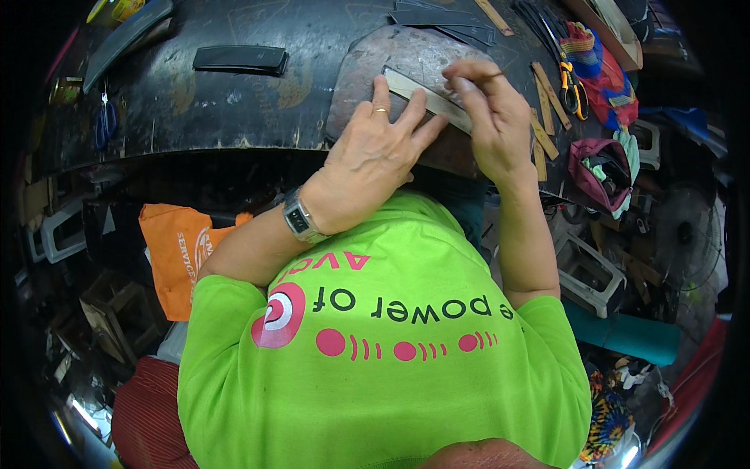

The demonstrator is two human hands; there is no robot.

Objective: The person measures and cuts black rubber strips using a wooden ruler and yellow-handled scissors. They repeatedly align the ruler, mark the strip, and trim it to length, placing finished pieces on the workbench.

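Note:
A pale, straight-edged strip (422, 94) lies slantwise over a dark strip, whose black edge shows at its upper left end. Both rest on a worn, rounded brown board (367, 66). My left hand (371, 141), with a ring and a wristwatch, presses on the pale strip with fingers spread. At the strip's right part, my right hand (496, 117) is closed in a pinch just above it. Something thin and dark shows by its fingertips, too small to name.
Dark flat strips (241, 59) lie on the black table (172, 94), with more (445, 19) behind the board. Blue-handled scissors (105, 121) are at far left. Yellow-and-black-handled scissors (574, 90), tan strips (544, 137) and a maroon pouch (600, 172) are at right.

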